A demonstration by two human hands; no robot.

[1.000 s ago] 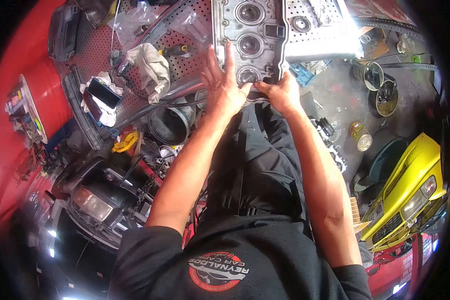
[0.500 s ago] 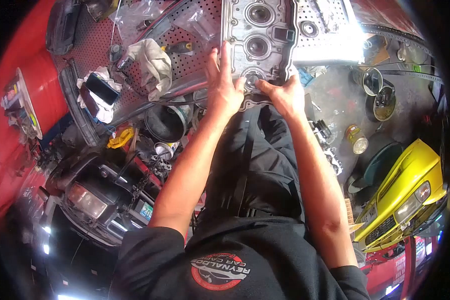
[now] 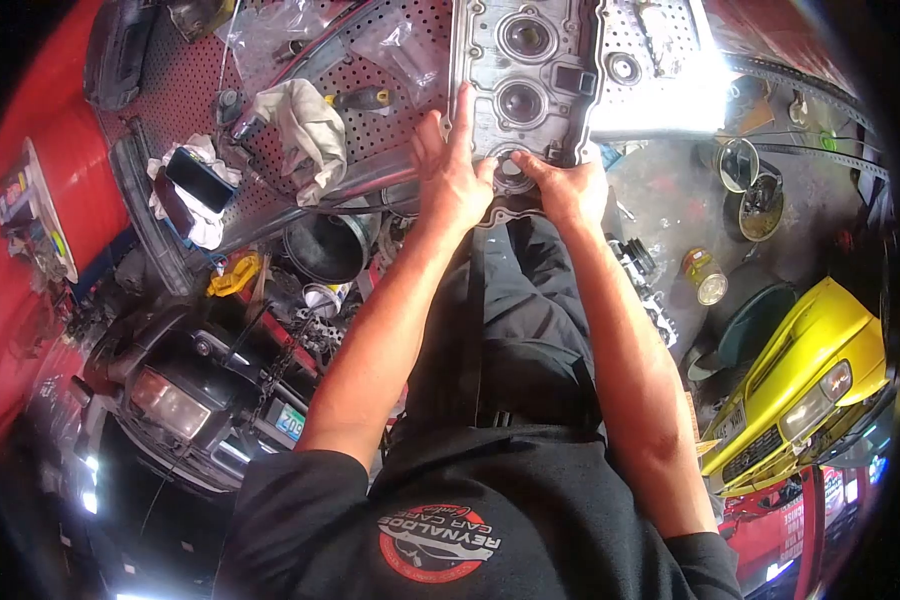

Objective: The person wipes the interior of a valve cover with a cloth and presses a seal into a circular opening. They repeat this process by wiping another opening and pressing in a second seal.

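Note:
A grey metal valve cover (image 3: 484, 105), with a row of round holes, lies at the top of the view, its near end towards my body. My left hand (image 3: 454, 180) grips its left near edge, index finger stretched along the side and thumb beside the nearest round hole (image 3: 511, 177). From the right near corner, my right hand (image 3: 572, 190) holds the cover, with its thumb pressed at the rim of that same hole. The undersides of both grips are hidden.
A perforated metal bench (image 3: 180, 85) bears a cloth (image 3: 305, 135), a yellow-black screwdriver handle (image 3: 363, 98) and a phone (image 3: 202, 178) on a rag. A black bucket (image 3: 330, 248) stands below it. A can (image 3: 705, 278) and a yellow car bumper (image 3: 790, 390) are on the right.
The valve cover and both hands have shifted slightly right and towards my body. More of the nearest hole shows between my thumbs. Both hands keep their hold.

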